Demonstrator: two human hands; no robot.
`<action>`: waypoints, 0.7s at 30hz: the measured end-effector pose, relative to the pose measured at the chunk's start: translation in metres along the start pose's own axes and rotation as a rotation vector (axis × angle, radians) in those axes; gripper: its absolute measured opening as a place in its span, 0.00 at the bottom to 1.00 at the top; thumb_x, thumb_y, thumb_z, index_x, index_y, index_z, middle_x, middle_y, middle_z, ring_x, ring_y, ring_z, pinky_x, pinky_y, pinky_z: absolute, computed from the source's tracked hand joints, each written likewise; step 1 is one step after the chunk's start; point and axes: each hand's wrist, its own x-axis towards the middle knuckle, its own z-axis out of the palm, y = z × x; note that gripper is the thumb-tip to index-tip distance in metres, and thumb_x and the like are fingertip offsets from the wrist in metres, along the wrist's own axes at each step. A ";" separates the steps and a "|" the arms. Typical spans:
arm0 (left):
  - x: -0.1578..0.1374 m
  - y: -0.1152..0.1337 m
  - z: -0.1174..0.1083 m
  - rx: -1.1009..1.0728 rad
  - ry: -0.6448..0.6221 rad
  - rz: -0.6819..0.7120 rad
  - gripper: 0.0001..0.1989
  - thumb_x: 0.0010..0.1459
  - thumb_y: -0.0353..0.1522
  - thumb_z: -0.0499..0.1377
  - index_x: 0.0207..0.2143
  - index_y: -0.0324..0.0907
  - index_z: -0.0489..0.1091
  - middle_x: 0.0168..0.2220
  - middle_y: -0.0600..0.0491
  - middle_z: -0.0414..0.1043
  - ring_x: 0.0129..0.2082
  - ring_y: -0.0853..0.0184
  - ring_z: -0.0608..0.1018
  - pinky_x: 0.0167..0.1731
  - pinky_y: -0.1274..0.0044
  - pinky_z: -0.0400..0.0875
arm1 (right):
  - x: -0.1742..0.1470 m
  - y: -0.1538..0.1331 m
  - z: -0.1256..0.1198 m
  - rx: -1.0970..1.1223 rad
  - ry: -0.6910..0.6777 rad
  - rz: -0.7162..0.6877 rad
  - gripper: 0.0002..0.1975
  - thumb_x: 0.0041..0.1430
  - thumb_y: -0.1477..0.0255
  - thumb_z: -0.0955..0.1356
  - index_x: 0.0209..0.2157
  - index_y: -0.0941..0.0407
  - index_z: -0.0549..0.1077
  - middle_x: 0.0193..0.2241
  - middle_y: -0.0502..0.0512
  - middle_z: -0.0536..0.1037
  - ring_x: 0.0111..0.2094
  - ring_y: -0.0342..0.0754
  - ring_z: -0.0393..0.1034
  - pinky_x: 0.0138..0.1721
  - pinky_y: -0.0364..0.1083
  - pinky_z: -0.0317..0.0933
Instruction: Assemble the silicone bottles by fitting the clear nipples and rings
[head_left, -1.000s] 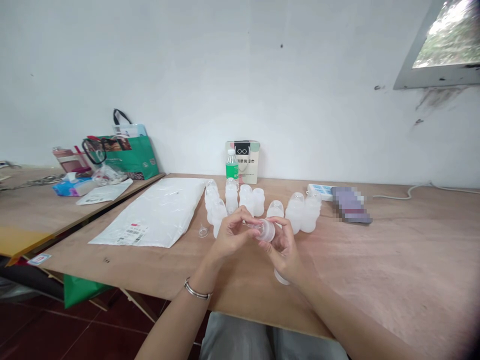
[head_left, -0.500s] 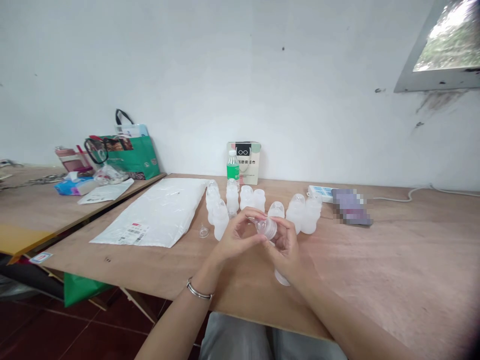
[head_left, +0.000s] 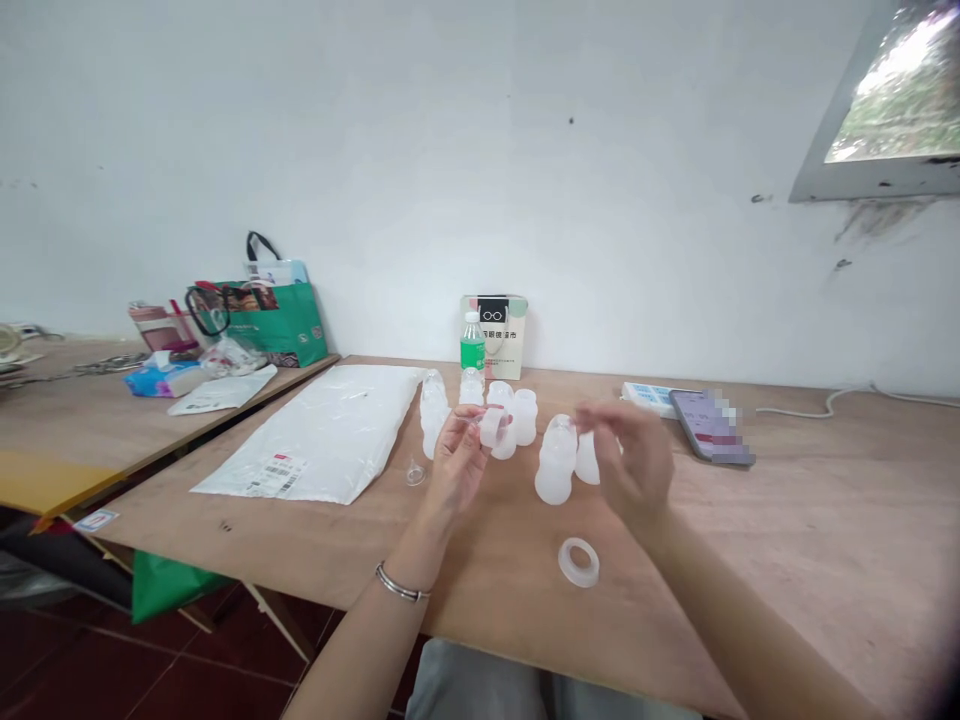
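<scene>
My left hand point(head_left: 461, 455) pinches a translucent screw ring point(head_left: 492, 428), apparently with a clear nipple in it, above the table. Smeared by motion, my right hand point(head_left: 634, 455) is raised near the right-hand bottles; its fingers are too blurred to read. Below and left of that hand stands a frosted baby bottle point(head_left: 555, 470) with a clear domed top. Another frosted bottle point(head_left: 587, 460) is partly hidden by the right hand. A loose white ring point(head_left: 578, 562) lies near the table's front edge. To the left of my left hand, a clear nipple point(head_left: 415, 472) sits on the wood.
Several frosted bottles, including an uncapped one point(head_left: 526, 416), stand behind my left hand. A green-labelled drink bottle point(head_left: 472, 350) and a paper bag point(head_left: 510, 340) are by the wall. A white plastic mailer point(head_left: 315, 430) lies left; a phone point(head_left: 709, 425) and power strip point(head_left: 649, 397) lie right.
My hands have parted. The right has let go of the ring piece and moved right, and the left alone holds it. The loose ring and a bottle are now uncovered.
</scene>
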 end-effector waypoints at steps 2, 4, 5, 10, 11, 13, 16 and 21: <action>-0.001 0.001 0.002 0.028 -0.022 -0.042 0.16 0.51 0.41 0.66 0.37 0.44 0.67 0.39 0.53 0.75 0.41 0.65 0.79 0.38 0.76 0.71 | 0.041 0.011 0.005 -0.186 -0.143 0.164 0.09 0.64 0.67 0.61 0.42 0.54 0.67 0.37 0.56 0.76 0.37 0.50 0.73 0.39 0.51 0.68; -0.002 0.001 0.003 0.042 -0.033 -0.062 0.17 0.50 0.42 0.66 0.37 0.43 0.67 0.37 0.53 0.75 0.41 0.64 0.79 0.37 0.76 0.71 | 0.079 0.030 0.018 -0.462 -0.527 0.287 0.12 0.65 0.69 0.59 0.47 0.55 0.66 0.43 0.58 0.75 0.42 0.49 0.72 0.42 0.50 0.67; -0.001 0.001 0.002 0.041 -0.031 -0.062 0.17 0.50 0.42 0.65 0.37 0.44 0.66 0.37 0.53 0.75 0.40 0.64 0.79 0.36 0.77 0.71 | 0.094 0.041 0.026 -0.508 -0.639 0.315 0.11 0.62 0.71 0.62 0.46 0.55 0.68 0.42 0.58 0.75 0.41 0.50 0.72 0.41 0.50 0.66; 0.001 0.001 -0.002 0.033 -0.005 -0.051 0.17 0.51 0.42 0.65 0.38 0.44 0.66 0.36 0.53 0.75 0.41 0.63 0.79 0.35 0.77 0.70 | 0.113 0.083 0.063 -0.591 -1.031 0.401 0.10 0.55 0.72 0.71 0.40 0.57 0.74 0.40 0.57 0.76 0.38 0.50 0.72 0.40 0.51 0.68; 0.001 0.001 -0.003 0.031 -0.010 -0.055 0.16 0.51 0.42 0.65 0.38 0.44 0.66 0.36 0.54 0.75 0.41 0.64 0.79 0.34 0.77 0.70 | 0.110 0.086 0.067 -0.596 -1.075 0.409 0.11 0.58 0.70 0.69 0.43 0.56 0.73 0.43 0.57 0.75 0.40 0.50 0.72 0.42 0.52 0.68; 0.000 0.001 -0.003 0.020 -0.026 -0.064 0.15 0.52 0.41 0.64 0.38 0.44 0.67 0.36 0.54 0.75 0.40 0.65 0.79 0.32 0.79 0.70 | 0.104 0.088 0.070 -0.603 -1.115 0.417 0.15 0.63 0.67 0.65 0.50 0.56 0.69 0.49 0.58 0.71 0.45 0.49 0.70 0.44 0.53 0.68; -0.001 0.001 -0.003 0.018 -0.034 -0.067 0.14 0.53 0.41 0.64 0.38 0.44 0.67 0.36 0.54 0.75 0.39 0.67 0.79 0.32 0.80 0.69 | 0.107 0.086 0.065 -0.604 -1.058 0.404 0.11 0.62 0.69 0.66 0.45 0.58 0.71 0.45 0.57 0.74 0.42 0.50 0.71 0.43 0.52 0.67; 0.000 0.001 -0.002 0.031 0.000 -0.061 0.16 0.51 0.42 0.65 0.37 0.44 0.66 0.36 0.54 0.75 0.37 0.67 0.79 0.33 0.78 0.71 | 0.122 0.062 0.035 -0.517 -0.760 0.288 0.04 0.61 0.72 0.63 0.35 0.58 0.68 0.41 0.57 0.73 0.43 0.51 0.68 0.43 0.50 0.64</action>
